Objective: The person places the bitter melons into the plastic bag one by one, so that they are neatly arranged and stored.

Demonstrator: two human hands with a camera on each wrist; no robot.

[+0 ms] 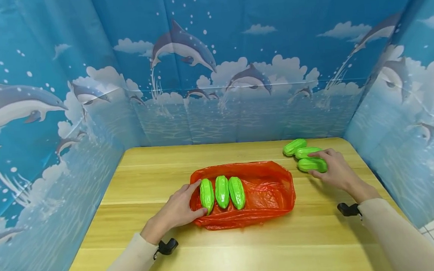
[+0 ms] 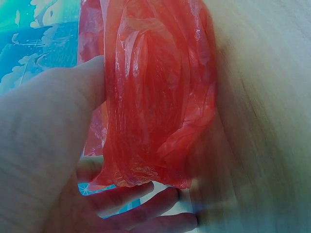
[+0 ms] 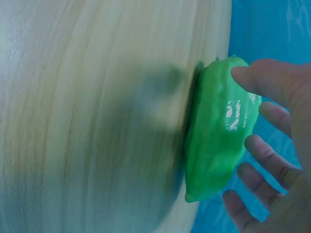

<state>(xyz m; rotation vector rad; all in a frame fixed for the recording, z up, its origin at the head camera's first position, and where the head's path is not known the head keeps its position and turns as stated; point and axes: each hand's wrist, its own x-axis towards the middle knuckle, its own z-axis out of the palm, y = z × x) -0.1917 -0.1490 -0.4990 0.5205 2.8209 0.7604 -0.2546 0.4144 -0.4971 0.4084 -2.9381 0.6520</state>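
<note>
Green piece point(image 3: 218, 133): glossy, elongated, ridged lengthwise, tapered.

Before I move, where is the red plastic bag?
In the head view, the bag sits on the light wooden table, the left hand at its left end, three oblong ridged green pieces in its left half.

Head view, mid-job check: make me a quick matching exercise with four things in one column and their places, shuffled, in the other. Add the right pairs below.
Things
1. Red plastic bag
2. Left hand
3. Right hand
4. Dolphin-print backdrop

Places
A. At the frontmost green ridged gourd outside the bag
B. Behind the wooden table
C. On the tabletop, with three green ridged gourds inside
D. At the bag's left end

Right pairs: 1-C, 2-D, 3-A, 4-B
</note>
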